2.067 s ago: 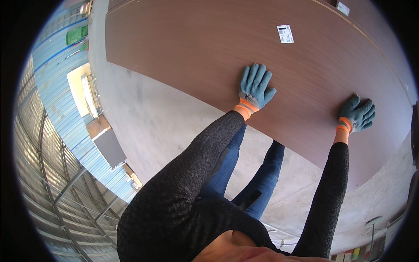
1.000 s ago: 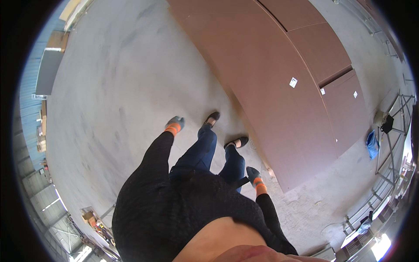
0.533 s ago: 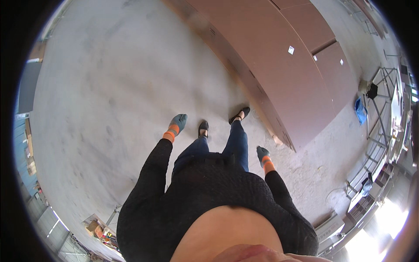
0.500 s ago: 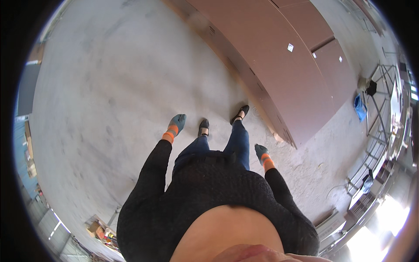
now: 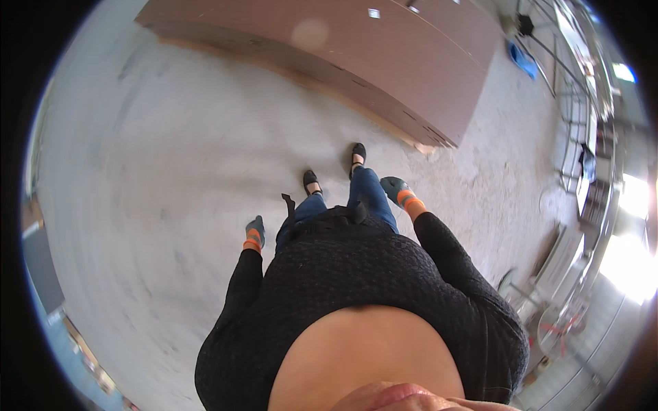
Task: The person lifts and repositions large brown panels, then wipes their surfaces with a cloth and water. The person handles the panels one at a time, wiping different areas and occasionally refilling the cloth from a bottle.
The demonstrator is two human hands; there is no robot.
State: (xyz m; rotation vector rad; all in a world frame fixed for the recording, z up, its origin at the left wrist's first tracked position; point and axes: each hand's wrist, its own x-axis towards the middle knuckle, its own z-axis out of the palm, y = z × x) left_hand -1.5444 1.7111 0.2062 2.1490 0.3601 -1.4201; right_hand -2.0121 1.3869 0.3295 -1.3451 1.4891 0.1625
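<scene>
My left hand, in a grey glove with an orange cuff, hangs beside my left hip above the concrete floor. Its fingers point forward, loosely extended, and nothing shows in them. Farther forward, next to my right thigh, is my right hand in a matching glove. Its fingers look relaxed and hold nothing visible. Neither hand touches anything I can make out. Ahead of my shoes lies a long, low stack of brown boards or flat cartons, its near side running slantwise across the view.
Bare concrete floor extends ahead and to my left. Metal racks line the right side, with a blue bag-like item beside them. A fan-like round guard stands at the lower right. Black shoes are below me.
My view has turned to the right, so the brown stack lies more crosswise ahead. My right hand has swung forward and my left hand back. Both hands still hold nothing visible.
</scene>
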